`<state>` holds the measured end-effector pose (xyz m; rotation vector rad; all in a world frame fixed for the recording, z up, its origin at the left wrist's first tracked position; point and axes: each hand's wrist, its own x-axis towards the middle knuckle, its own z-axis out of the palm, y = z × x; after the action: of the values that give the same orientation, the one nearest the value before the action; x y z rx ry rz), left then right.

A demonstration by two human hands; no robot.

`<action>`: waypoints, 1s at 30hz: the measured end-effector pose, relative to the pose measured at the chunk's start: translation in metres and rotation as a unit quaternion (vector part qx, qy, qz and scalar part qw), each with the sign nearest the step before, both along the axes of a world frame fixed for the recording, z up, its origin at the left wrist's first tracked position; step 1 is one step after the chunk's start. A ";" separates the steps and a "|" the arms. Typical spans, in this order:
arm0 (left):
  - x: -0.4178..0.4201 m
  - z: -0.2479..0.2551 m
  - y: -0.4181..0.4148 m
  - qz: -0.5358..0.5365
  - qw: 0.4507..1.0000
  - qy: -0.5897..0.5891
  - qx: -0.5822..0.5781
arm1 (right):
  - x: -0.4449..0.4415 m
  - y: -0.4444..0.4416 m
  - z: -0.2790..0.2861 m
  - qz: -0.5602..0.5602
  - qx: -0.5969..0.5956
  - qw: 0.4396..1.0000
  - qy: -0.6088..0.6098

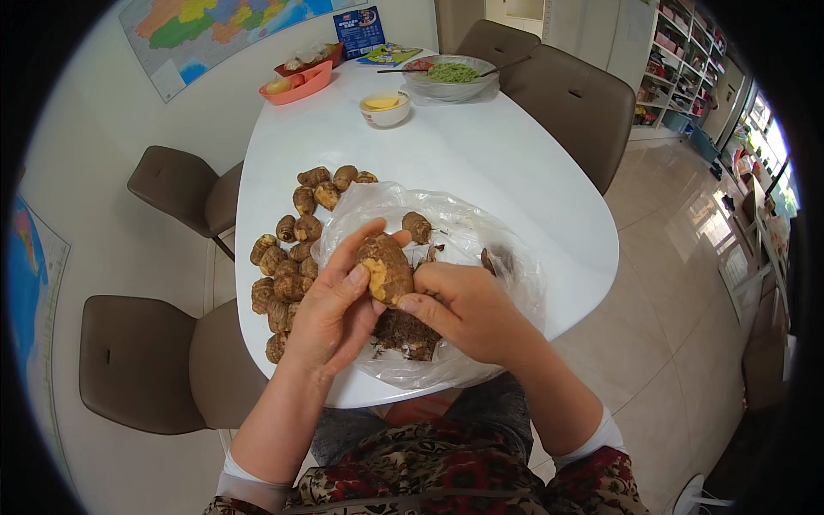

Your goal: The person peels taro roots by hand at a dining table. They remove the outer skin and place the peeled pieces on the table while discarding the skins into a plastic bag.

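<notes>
A brown taro corm (394, 264) with a bare yellow patch rests in my left hand (335, 302), whose thumb presses beside the patch. My right hand (473, 309) pinches the corm's lower right end between thumb and curled fingers. Beneath both hands a clear plastic bag (463, 222) lies spread on the table, holding a pile of dark fibrous peelings (409, 335). One more taro (416, 227) sits on the bag above my hands, and another (492, 259) lies partly covered by plastic at the right. Several taros (291, 286) are gathered along the table's left side.
On the white table (450, 154) stand a bowl with yellow contents (385, 109), a large plastic-covered bowl of green food (452, 77) with utensils, and a red fruit tray (296, 87). Brown chairs (566, 103) flank the table on both sides.
</notes>
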<state>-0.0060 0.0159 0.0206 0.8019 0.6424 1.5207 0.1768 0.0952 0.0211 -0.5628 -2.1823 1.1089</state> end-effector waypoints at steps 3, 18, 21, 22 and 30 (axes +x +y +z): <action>0.002 0.005 0.001 -0.002 1.000 0.000 -0.016 | 0.000 0.006 -0.016 -0.009 -0.006 0.998 0.055; -0.004 0.016 -0.012 0.102 0.973 0.205 0.015 | -0.002 0.008 -0.010 -0.079 0.084 0.993 0.023; -0.043 0.028 -0.025 0.248 0.912 0.318 0.067 | 0.017 0.016 -0.002 -0.092 0.095 0.987 -0.092; -0.056 0.027 -0.030 0.293 0.875 0.382 0.054 | 0.023 0.022 -0.005 -0.106 0.134 0.983 -0.065; -0.080 0.009 -0.046 0.318 0.594 0.737 -0.052 | 0.027 0.041 -0.016 -0.225 0.267 0.909 -0.229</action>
<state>-0.0862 -0.0300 0.0293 1.8351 2.4346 1.0084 0.2043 0.1364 0.0054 -1.0736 -2.4206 0.1158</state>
